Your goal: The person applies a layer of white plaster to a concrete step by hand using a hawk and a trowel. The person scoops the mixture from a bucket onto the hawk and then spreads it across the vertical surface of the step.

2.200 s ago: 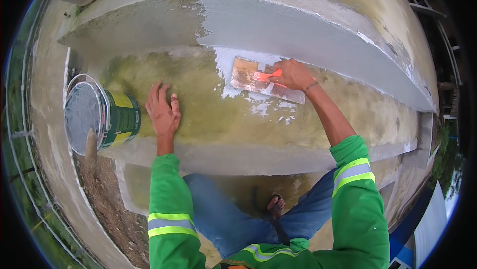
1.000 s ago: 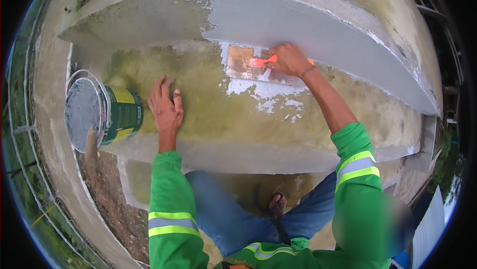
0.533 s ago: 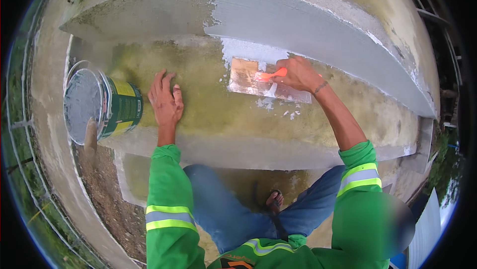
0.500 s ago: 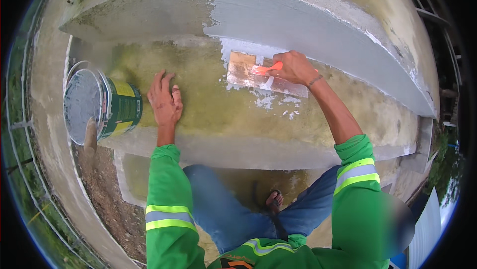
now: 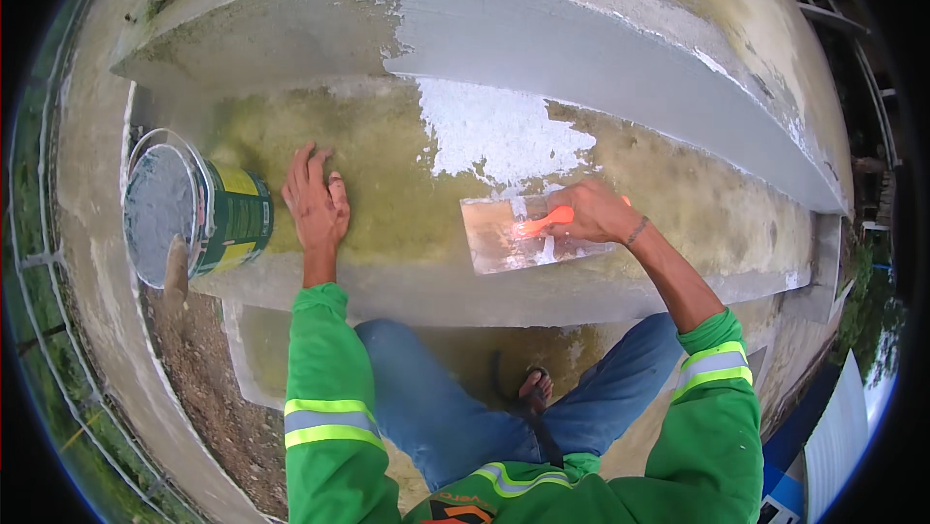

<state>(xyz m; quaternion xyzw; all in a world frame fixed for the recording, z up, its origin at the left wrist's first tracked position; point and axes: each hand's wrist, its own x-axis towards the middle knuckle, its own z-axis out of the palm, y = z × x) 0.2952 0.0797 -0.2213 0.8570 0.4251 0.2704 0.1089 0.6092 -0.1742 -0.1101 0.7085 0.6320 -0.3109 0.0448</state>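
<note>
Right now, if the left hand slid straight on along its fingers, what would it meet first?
The left hand would probably meet the uncoated part of the riser ahead, though depth is hard to judge.

I wear a bright green top (image 5: pixel 601 505) with long sleeves (image 5: pixel 702 442). Each sleeve carries a silver band (image 5: pixel 332 420) edged in yellow, and a similar stripe (image 5: pixel 518 481) crosses my front near an orange-and-black print (image 5: pixel 462 512). My jeans (image 5: pixel 417 417) are blue. A thin dark bracelet (image 5: pixel 636 230) rings my right hand (image 5: pixel 591 211) at the wrist.
</note>
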